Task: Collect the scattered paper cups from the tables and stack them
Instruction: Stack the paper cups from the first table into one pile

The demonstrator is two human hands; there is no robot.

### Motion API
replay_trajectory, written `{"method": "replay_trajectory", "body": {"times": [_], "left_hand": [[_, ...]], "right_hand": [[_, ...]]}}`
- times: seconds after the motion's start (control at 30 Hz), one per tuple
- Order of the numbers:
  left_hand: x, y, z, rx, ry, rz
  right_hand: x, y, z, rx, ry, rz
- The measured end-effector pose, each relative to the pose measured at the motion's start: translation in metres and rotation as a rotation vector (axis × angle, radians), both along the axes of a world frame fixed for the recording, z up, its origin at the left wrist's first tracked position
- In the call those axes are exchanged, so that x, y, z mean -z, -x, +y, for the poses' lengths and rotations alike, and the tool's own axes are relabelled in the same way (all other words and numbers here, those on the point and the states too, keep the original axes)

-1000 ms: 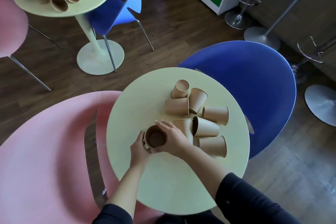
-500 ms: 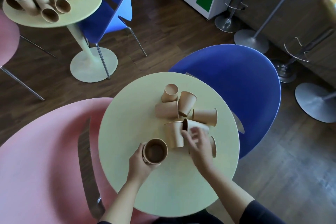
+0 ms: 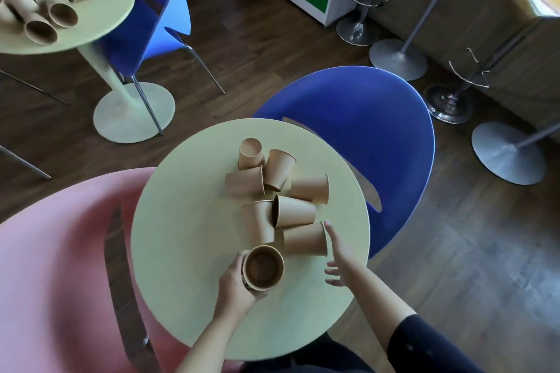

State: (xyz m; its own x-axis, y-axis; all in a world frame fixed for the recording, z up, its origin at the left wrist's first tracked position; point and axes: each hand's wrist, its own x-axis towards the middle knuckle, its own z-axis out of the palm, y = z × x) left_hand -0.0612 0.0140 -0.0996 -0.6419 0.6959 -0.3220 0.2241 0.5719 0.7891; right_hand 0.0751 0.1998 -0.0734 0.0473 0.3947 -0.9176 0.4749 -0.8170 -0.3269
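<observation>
Left hand (image 3: 235, 283) is gripping an upright cup stack (image 3: 263, 267), mouth up, near the table's (image 3: 181, 251) near edge; right hand (image 3: 341, 260), fingers spread, is holding nothing beside a cup (image 3: 304, 239) lying sideways.

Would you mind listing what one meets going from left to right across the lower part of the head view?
Pink chair → left hand → held cup stack → right hand → blue chair → round stool base.

Left hand (image 3: 235, 285) around upright cup stack (image 3: 263, 267); right hand (image 3: 341, 260) beside toppled cup (image 3: 305, 238).
</observation>
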Motion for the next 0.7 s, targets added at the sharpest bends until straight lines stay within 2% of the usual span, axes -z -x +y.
{"method": "replay_trajectory", "body": {"times": [0.27, 0.7], "left_hand": [[0.004, -0.027, 0.02, 0.017, -0.022, -0.012], [0.004, -0.04, 0.03, -0.01, 0.002, 0.006]], "right_hand": [[0.006, -0.001, 0.011, -0.095, 0.048, 0.047], [0.009, -0.015, 0.016, -0.101, 0.064, 0.082]]}}
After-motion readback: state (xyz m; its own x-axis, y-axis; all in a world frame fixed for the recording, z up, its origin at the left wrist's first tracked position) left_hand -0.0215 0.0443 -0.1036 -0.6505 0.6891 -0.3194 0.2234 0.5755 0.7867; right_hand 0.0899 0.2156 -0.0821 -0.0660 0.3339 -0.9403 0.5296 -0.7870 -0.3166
